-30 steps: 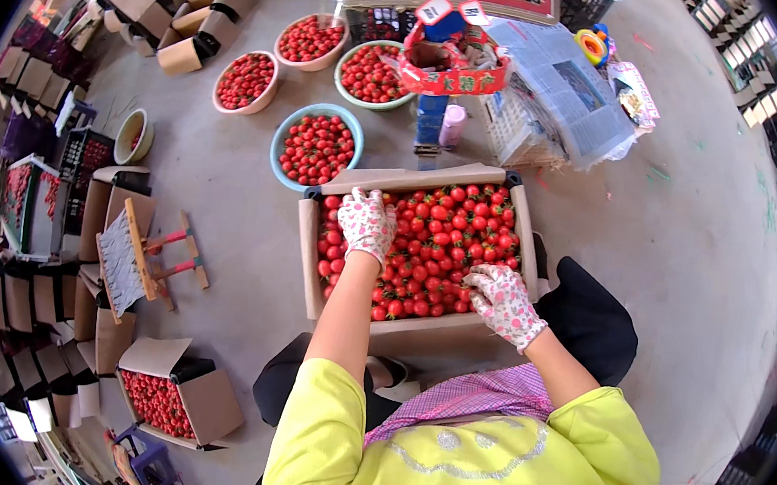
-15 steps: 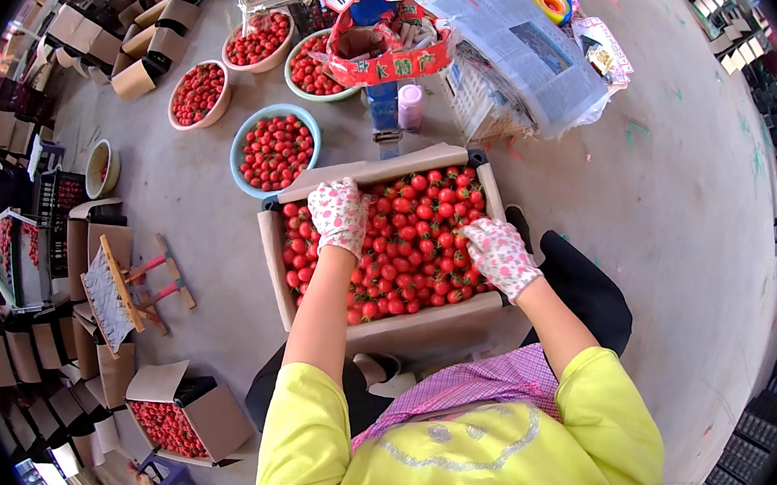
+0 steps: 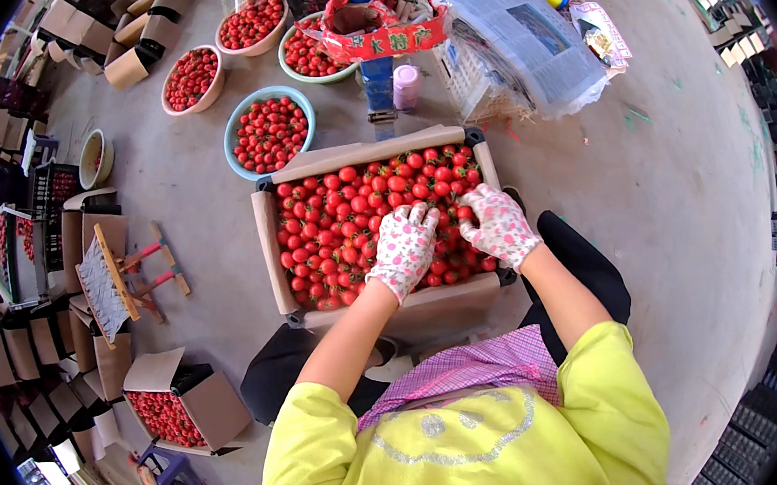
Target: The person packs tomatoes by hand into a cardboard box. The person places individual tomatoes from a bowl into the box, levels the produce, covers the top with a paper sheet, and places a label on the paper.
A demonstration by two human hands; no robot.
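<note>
A wide box (image 3: 274, 248) lined with brown cardboard, with dark corners, stands before me, filled with red cherry tomatoes (image 3: 334, 228). Both my hands wear white gloves with pink spots. My left hand (image 3: 403, 251) lies over the middle of the tomatoes, its fingers bent and close together; whatever is under the fingertips is hidden. Just to its right, my right hand (image 3: 502, 227) reaches in over the box's right side. Its thumb and fingers are closed around a cherry tomato (image 3: 464, 213) at the fingertips.
Beyond the box stand a blue basin (image 3: 229, 138) and several other basins of tomatoes, a pink bottle (image 3: 405, 88), a red bag (image 3: 384, 44) and newspapers (image 3: 520, 40) on a crate. At left are a folding stool (image 3: 108, 286) and a carton (image 3: 218, 408) of tomatoes.
My left hand has moved right from the box's far left part to its middle, near the right hand. My right hand has shifted slightly farther in. The view has tilted a little.
</note>
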